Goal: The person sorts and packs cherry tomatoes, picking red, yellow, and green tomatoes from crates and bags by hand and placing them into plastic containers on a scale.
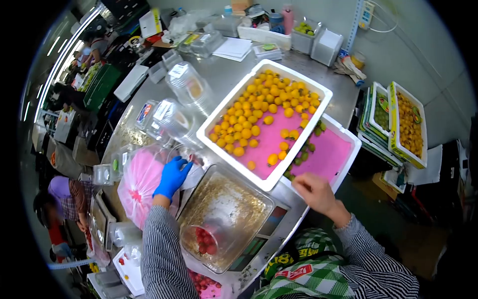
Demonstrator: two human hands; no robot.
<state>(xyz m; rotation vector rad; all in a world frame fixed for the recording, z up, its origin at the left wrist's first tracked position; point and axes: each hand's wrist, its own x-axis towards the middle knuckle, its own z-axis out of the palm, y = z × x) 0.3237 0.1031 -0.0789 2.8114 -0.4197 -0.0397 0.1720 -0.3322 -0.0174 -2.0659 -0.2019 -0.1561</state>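
Note:
My left hand (173, 178), in a blue glove, is beside the pink plastic bag (142, 184), at small clear containers; its fingers are bent and what they hold is hidden. My bare right hand (315, 193) hovers at the near edge of the white trays, fingers curled together, their contents too small to make out. Yellow tomatoes (244, 117) lie in the upper white tray (323, 92). Under it a second white tray (354, 149) holds dark green fruit (302, 155). A clear cup of red tomatoes (205, 240) stands on the metal pan (234, 189).
Stacked clear containers (188, 82) stand at the back left. Red fruit (201, 282) lies near the front edge. Crates of yellow fruit (410, 124) are stacked at the right. Another person (74, 199) is at the far left.

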